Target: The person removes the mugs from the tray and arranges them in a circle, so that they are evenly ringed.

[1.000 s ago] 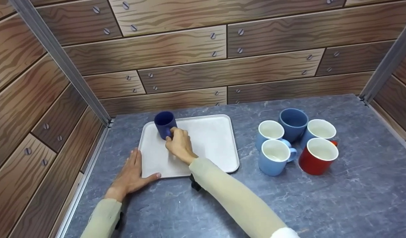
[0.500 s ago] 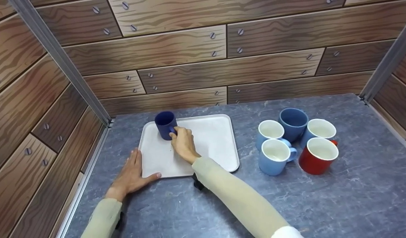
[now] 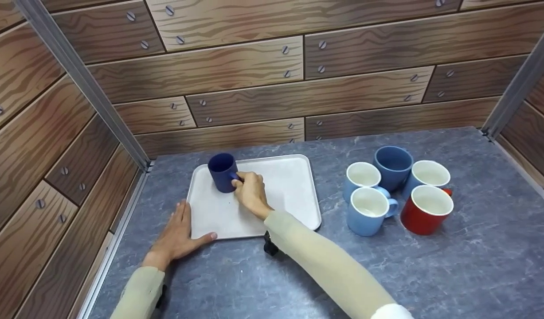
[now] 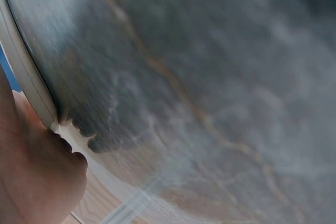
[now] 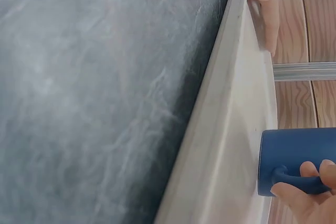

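A dark blue mug (image 3: 222, 173) stands upright at the left back part of a white tray (image 3: 285, 195). My right hand (image 3: 252, 192) pinches the mug's handle from the right side; the right wrist view shows thumb and fingers on the handle (image 5: 302, 183). My left hand (image 3: 176, 232) lies at the tray's near left corner, its fingers along the left edge and the thumb stretched to the front rim. In the left wrist view that hand (image 4: 39, 177) is only partly visible, beside the tray's rim (image 4: 29, 77).
Several mugs stand grouped on the grey table (image 3: 489, 248) right of the tray: light blue ones with white insides, such as the front one (image 3: 365, 219), a darker blue mug (image 3: 392, 170) and a red mug (image 3: 424, 217). Wood-patterned walls (image 3: 254, 97) enclose the table.
The dark blue mug has shifted slightly toward me on the tray. My right hand has moved a little right and nearer, still at the handle. The left hand has stayed at the tray's corner.
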A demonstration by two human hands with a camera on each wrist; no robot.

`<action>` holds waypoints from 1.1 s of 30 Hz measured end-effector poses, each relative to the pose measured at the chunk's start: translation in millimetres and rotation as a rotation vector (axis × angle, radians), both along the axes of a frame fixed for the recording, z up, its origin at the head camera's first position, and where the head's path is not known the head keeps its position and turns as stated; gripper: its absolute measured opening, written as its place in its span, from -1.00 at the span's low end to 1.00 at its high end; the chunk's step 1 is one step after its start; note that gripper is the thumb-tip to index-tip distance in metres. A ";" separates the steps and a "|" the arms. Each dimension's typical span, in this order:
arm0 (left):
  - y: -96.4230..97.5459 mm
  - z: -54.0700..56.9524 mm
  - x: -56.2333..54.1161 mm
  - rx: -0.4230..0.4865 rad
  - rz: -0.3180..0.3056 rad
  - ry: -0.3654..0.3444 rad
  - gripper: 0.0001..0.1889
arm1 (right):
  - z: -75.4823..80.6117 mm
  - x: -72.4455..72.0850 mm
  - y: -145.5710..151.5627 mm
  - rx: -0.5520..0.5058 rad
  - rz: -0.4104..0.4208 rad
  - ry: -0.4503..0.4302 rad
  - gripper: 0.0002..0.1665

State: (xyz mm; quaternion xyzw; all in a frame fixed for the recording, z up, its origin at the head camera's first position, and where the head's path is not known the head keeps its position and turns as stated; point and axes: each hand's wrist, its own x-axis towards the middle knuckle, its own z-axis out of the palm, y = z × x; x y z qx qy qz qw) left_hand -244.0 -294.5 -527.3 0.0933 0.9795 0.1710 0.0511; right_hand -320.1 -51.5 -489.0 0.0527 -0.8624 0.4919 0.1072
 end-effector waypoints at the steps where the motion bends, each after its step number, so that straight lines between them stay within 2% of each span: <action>1: -0.3 -0.1 0.4 0.000 -0.002 -0.001 0.42 | 0.5 1.0 1.6 -0.002 0.005 0.005 -0.82; 5: -1.4 -1.6 0.4 -0.008 -0.003 -0.011 0.43 | 5.2 7.3 10.3 -0.024 0.036 0.022 -0.83; 12: -2.3 -3.0 -0.6 -0.006 0.004 -0.022 0.43 | 15.7 25.3 37.2 -0.114 0.113 -0.006 -0.77; 19: 1.1 -1.2 0.6 -0.007 -0.005 -0.010 0.42 | 17.8 43.3 72.5 -0.124 0.165 0.036 -0.71; 23: 5.6 -1.0 -0.1 0.003 -0.006 -0.007 0.42 | 16.8 52.2 94.2 -0.145 0.175 0.054 -0.72; 33: 1.0 -2.3 -0.4 0.005 0.007 -0.026 0.43 | 23.6 73.1 127.7 -0.187 0.189 0.006 -0.72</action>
